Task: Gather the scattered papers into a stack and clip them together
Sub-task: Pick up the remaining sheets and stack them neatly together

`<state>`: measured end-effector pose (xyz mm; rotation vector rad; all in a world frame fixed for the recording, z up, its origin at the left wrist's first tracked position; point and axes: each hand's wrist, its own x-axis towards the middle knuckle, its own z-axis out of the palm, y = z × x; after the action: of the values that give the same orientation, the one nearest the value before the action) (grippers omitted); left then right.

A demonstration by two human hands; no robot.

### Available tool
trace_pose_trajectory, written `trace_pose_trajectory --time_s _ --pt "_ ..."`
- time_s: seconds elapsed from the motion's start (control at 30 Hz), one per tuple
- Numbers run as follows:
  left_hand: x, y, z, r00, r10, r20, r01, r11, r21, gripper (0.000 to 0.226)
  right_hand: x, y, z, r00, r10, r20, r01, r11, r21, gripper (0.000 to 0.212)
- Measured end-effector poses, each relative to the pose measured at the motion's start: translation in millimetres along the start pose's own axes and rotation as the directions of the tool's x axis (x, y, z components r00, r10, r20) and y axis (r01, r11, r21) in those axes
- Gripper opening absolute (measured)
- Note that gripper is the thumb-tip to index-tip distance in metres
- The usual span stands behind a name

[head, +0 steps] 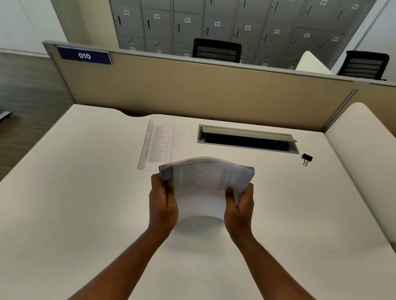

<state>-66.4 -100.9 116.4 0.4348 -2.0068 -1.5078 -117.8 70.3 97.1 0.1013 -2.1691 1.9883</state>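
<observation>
Above the desk, just nearer the person than the cable slot, the stack of papers is being held w/ both hands and is bowing upward in the middle. Left hand is gripping its left edge, fingers curled around; right hand is gripping the right edge, thumb on top. One printed sheet is lying flat just left of the slot, beyond the stack. Black binder clip is sitting right of the slot, apart from the hands.
</observation>
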Motion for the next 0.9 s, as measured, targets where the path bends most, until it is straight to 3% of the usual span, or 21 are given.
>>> trace_pose_trajectory --time_s 0.13,0.33,0.47,0.53,0.6,0.67,0.73,0.8,0.9 --pt "-12 -20 -1 0.991 -0.089 0.095 0.090 0.996 -0.001 0.015 -4 15 -4 0.994 0.105 0.041 -0.102 0.992 -0.078 0.047" --pt "-4 -24 4 0.980 -0.155 0.124 0.151 0.988 0.042 0.013 5 27 -7 0.983 0.182 0.031 -0.176 0.976 -0.126 0.025" --pt "-4 -40 -6 0.963 -0.267 0.045 0.267 0.964 0.004 0.058 17 26 -11 0.951 0.303 -0.067 -0.302 0.953 0.031 0.019" --pt "-8 -53 -13 0.903 -0.430 -0.016 0.429 0.902 -0.041 0.082 22 25 -13 0.908 0.404 -0.113 -0.376 0.903 0.208 0.026" --pt "-10 -64 -18 0.774 -0.633 0.028 0.630 0.763 -0.148 0.097 26 26 -14 0.864 0.495 -0.093 -0.434 0.826 0.360 0.037" --pt "-10 -68 -19 0.622 -0.741 0.254 0.779 0.552 -0.298 0.099 27 28 -13 0.838 0.542 -0.061 -0.472 0.776 0.419 0.042" --pt "-14 -60 -14 0.559 -0.697 0.449 0.827 0.427 -0.366 0.070 24 28 -10 0.833 0.552 -0.038 -0.483 0.758 0.438 0.041" --pt "-15 -52 -5 0.619 -0.630 0.469 0.781 0.433 -0.450 0.041 20 26 -8 0.840 0.543 -0.001 -0.484 0.749 0.452 0.040" --pt "-9 -46 0 0.769 -0.534 0.351 0.633 0.564 -0.530 0.043 14 21 -10 0.860 0.494 0.127 -0.487 0.721 0.492 0.041"
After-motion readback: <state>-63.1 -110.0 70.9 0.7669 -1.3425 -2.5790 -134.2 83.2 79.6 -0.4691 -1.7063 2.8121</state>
